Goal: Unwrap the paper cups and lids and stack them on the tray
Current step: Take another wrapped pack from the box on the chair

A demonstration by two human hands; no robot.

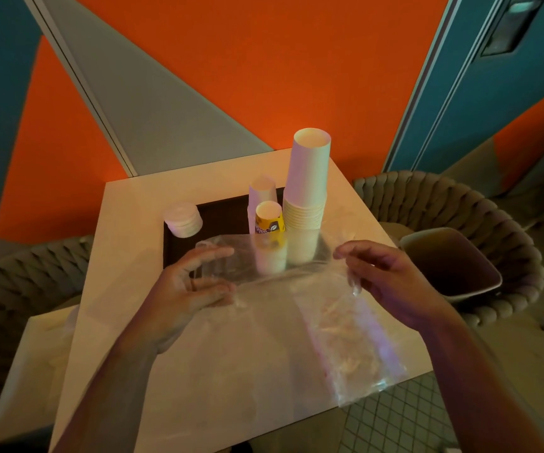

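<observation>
Cups [306, 197] and lids [183, 220] standing stacked on tray [213, 220]; both hands pinching emptied wrapper [296, 289], left [185, 289], right [391, 279]; nearing done.

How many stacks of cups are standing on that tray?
3: a tall white stack at right, a yellow-printed stack in front, and a white stack behind it. The plastic wrap may hide others.

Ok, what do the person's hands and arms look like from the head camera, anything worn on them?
Both forearms are bare to the bottom edge of the picture: no sleeves, gloves, watch or wristband show. The left hand seems to have a thin ring on one finger, though it is too small to be sure. The right hand shows nothing worn.
</observation>
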